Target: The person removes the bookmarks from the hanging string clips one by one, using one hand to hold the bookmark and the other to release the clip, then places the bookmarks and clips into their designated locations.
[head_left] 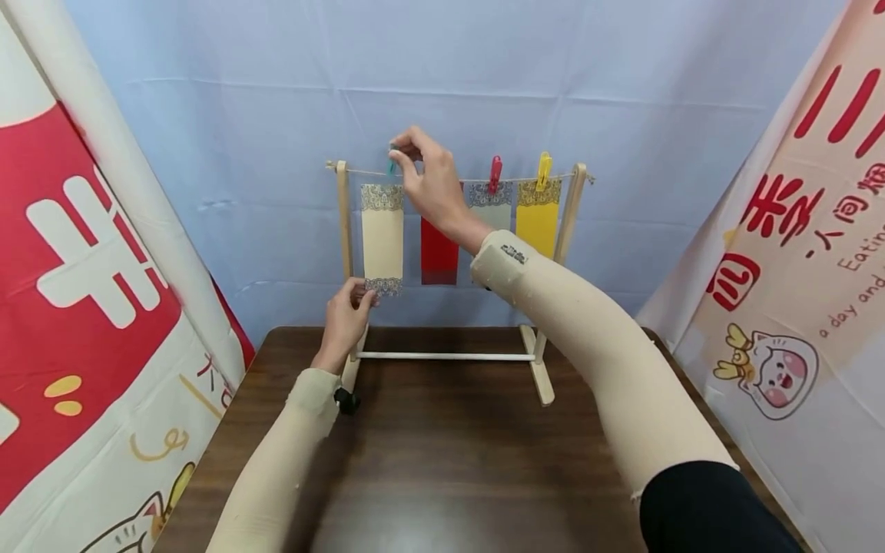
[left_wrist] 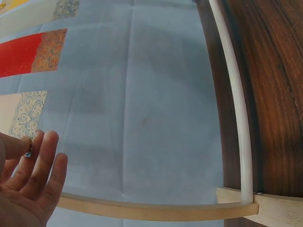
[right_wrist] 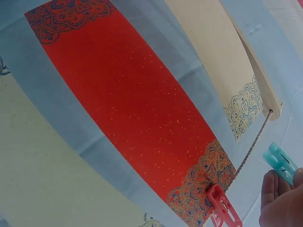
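Note:
My left hand pinches the lower corner of a cream paper card with patterned lace bands at both ends. The card stands upright, its top edge just under a thin cord. My right hand holds a teal clothespin between thumb and fingers, above the card's top. In the right wrist view the teal clothespin is apart from the cream card. Beside it a red card hangs from the cord by a red clothespin; in the head view my right hand covers that clothespin.
A pale grey card hangs under a red clothespin, and a yellow card under a yellow clothespin. The wooden rack's posts carry the cord, with a white bar low down, on a brown table.

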Motion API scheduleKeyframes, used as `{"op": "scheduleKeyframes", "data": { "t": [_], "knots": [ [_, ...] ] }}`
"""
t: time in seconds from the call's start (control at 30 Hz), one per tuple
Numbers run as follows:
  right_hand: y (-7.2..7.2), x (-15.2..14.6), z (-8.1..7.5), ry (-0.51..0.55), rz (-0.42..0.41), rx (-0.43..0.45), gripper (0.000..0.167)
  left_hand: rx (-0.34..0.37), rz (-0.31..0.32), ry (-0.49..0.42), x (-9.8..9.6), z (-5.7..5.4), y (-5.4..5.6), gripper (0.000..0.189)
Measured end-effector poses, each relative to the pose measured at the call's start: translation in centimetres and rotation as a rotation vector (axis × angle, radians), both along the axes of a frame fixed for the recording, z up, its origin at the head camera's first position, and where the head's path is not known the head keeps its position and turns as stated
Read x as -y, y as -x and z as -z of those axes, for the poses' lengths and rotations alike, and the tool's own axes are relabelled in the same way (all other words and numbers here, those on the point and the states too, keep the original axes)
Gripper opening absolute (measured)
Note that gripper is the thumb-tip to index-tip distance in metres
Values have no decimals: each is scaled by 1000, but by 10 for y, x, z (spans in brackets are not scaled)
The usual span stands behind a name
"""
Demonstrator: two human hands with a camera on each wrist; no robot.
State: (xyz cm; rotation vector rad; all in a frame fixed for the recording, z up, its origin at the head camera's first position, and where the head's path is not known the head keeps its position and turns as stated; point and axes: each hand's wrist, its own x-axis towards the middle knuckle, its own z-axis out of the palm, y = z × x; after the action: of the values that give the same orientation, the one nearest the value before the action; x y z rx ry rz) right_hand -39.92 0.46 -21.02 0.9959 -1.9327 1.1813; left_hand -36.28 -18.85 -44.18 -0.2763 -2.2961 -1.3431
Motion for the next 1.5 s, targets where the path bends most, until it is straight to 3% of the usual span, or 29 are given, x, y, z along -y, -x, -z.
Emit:
{"op": "scheduleKeyframes", "data": {
  "t": [0.23, 0.43, 0.97, 1.3, 1.5],
  "knots": [
    [3, -3, -12, -7, -7, -9, 18, -58, -2, -23, 4, -13, 10, 27],
    [3, -8, -13, -23, 0, -2, 20, -73, -6, -22, 5, -15, 11, 27],
    [-8, -16, 5, -21, -43, 18, 28, -56, -29, -13, 8, -6, 1, 27],
    [-13, -24, 35, -27, -52, 56, 32, -25, -48, -12, 9, 15, -13, 21],
    [-15, -29, 46, -18, -43, 86, 34, -20, -45, -14, 10, 21, -19, 21]
  ]
}}
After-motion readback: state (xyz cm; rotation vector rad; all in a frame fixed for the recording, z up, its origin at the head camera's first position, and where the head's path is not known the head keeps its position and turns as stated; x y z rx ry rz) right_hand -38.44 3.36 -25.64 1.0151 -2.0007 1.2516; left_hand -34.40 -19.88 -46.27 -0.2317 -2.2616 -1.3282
